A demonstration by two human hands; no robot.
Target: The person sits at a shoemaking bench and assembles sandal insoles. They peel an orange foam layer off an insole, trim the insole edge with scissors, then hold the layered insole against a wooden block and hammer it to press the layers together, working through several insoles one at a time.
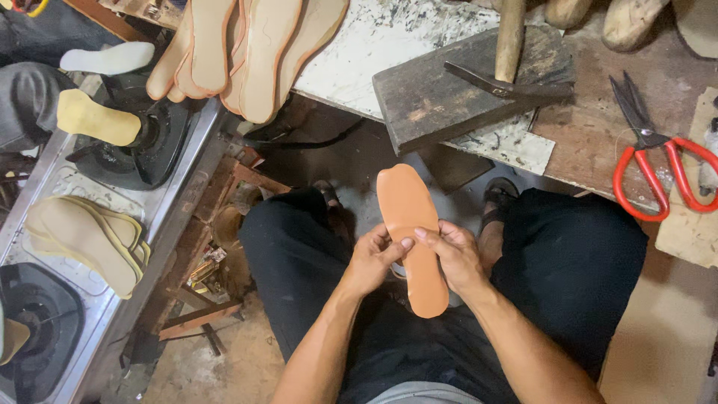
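Cluttered workshop from the head view, looking straight down: a worn tabletop [598, 142] runs across the upper right, paint-spattered and scuffed. On it sits a dark wooden block [441, 97], and a hammer [508, 67] lies across that block, its wooden handle pointing up out of frame. Over on the right, red-handled scissors [658, 164] lie flat on the tabletop, blades pointing up and left. At the top, a fan of tan insoles [247, 52] overhangs the tabletop's edge.

Down the left side, a metal gas stove [112, 224] with dark burners. One pale yellow insole [97, 117] lies on the upper burner, a white insole [108, 58] just above it, and a stack of cream insoles [86, 238] lies on the stove top between the burners.

Centre of the picture: the person is seated, black trousers, knees apart. The orange insole [413, 232] is held upright-ish over the lap, its rounded end pointing up towards the tabletop. The left hand [370, 258] pinches the insole's left edge at its middle, thumb on the face. The right hand [455, 256] grips the right edge at the same height, thumb pressed on the face too. The two thumbs nearly meet across the insole.
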